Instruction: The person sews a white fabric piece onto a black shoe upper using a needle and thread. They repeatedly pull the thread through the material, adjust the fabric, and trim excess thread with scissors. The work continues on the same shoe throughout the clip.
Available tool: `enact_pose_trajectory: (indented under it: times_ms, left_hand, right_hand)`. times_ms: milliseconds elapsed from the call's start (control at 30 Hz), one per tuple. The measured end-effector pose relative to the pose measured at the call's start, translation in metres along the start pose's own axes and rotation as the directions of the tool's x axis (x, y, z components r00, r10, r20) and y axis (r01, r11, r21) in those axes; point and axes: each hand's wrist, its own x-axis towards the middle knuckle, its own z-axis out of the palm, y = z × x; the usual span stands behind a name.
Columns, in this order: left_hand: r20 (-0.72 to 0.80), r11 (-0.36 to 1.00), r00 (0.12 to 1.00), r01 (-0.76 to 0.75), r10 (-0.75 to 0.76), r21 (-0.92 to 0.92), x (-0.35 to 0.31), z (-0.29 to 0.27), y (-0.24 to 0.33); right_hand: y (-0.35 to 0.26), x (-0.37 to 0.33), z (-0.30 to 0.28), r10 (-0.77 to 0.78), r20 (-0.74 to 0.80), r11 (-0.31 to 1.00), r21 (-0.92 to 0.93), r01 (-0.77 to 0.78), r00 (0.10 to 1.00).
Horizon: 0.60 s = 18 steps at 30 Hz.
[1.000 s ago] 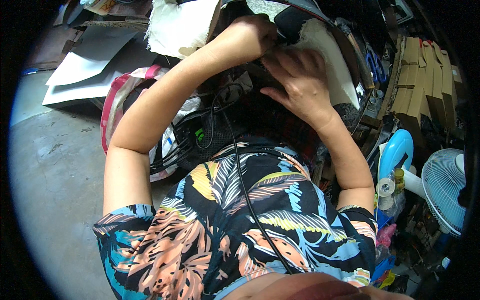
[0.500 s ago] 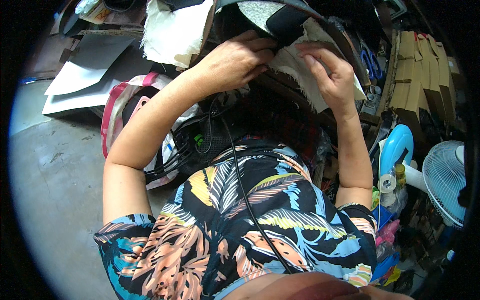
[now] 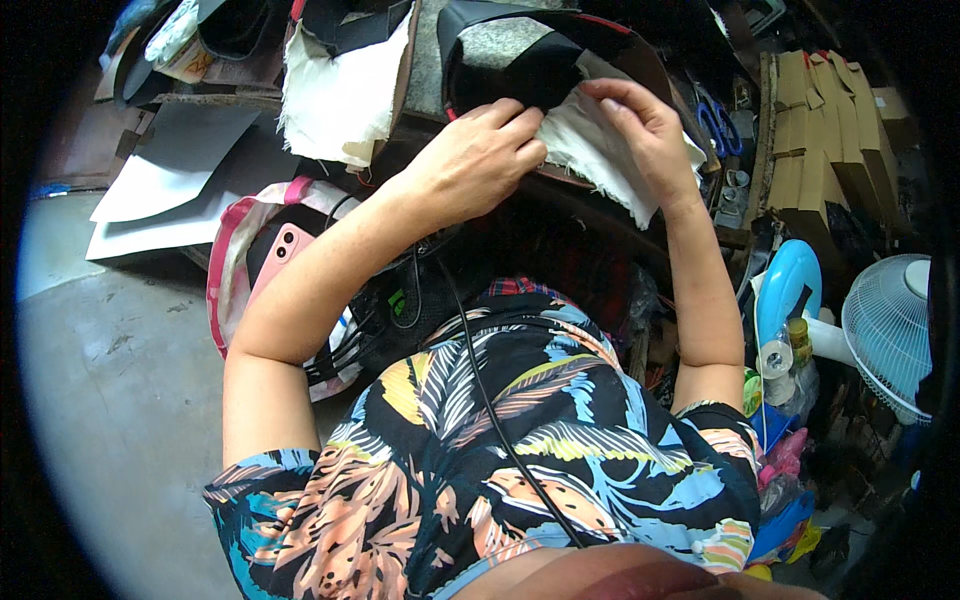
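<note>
On the workbench ahead lies a curved black piece, like a shoe upper, with a frayed white cloth along its near right part. My left hand is closed at the near edge of the piece, its fingers curled over and fingertips partly hidden. At the cloth's upper edge, my right hand has thumb and bent fingers closed on the fabric. A second dark piece with frayed white cloth hangs over the bench edge, left of my left hand.
White sheets lie at the left. Below them, a pink-rimmed bag holds a pink phone and cables. Blue-handled scissors, stacked cardboard pieces and a blue-and-white fan stand on the right.
The view has shifted, showing more of the bench and the curved black piece. My left hand has drawn slightly nearer me; my right hand remains at the white cloth.
</note>
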Motion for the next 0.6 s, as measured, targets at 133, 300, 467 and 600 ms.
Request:
enact_pose_trajectory:
  times_ms: [133,300,467,600]
  left_hand:
    - [0.011,1.0,1.0,0.002,-0.002,0.001,0.0,-0.002,0.0]
    - [0.137,0.996,0.989,0.06,-0.051,-0.062,0.01,-0.007,0.009]
    - [0.034,0.988,0.999,0.044,-0.04,-0.146,0.017,-0.01,0.009]
    - [0.081,0.97,0.996,0.058,-0.04,-0.235,0.022,-0.024,-0.004]
  right_hand:
    - [-0.007,0.006,-0.006,-0.189,-0.027,0.972,-0.147,0.183,0.982]
    - [-0.022,0.014,-0.008,-0.744,0.027,0.386,-0.798,0.463,0.667]
    - [-0.028,0.021,-0.02,-0.751,0.118,0.082,-0.96,0.268,0.65]
    - [-0.018,0.026,-0.021,-0.52,-0.074,0.61,-0.73,0.309,0.851]
